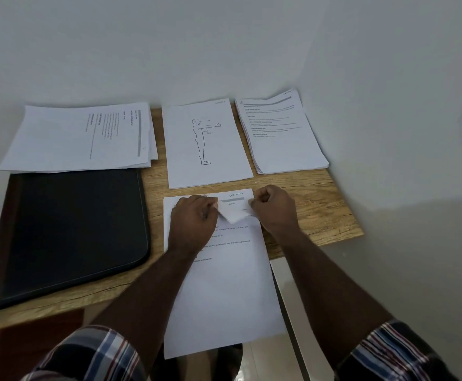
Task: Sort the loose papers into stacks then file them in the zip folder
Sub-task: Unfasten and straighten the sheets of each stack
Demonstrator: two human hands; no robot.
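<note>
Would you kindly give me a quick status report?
Left hand and right hand pinch a small paper slip over the near sheet. Zip folder shut, unobstructed.

Bare forearms; short plaid sleeves (100, 350), blue-red-white.

Left of my grip lies a flat black zip folder (70, 232) on the light-brown wood-grain table (306, 199); my checked blue, red and white sleeves (95, 353) frame white printed sheets (224, 284).

From my hands (232, 213), the zip folder (70, 232) lay left; three paper stacks (206, 144) sat beyond; one sheet (224, 284) lay underneath.
</note>
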